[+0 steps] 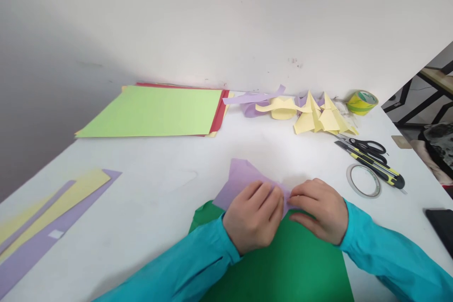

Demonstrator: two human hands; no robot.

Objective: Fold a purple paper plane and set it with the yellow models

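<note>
A folded piece of purple paper [240, 177] is held between my two hands over a green sheet [300, 259]. My left hand [256, 217] is closed on the paper's middle, its fingers curled under and hiding part of it. At the paper's right end my right hand [318, 210] pinches the edge between thumb and fingers. The paper's left part flares out wide and stays visible; the narrow part between the hands is mostly covered. The green sheet lies under both forearms, its upper left corner crumpled.
Light green, red and yellow sheets [152, 113] are stacked by the wall. Folded yellow paper pieces [307, 113], purple strips [251, 98] and a tape roll [363, 101] stand behind. Scissors [370, 146], a utility knife [371, 163] and clear tape [364, 180] lie right; paper strips [71, 203] lie left.
</note>
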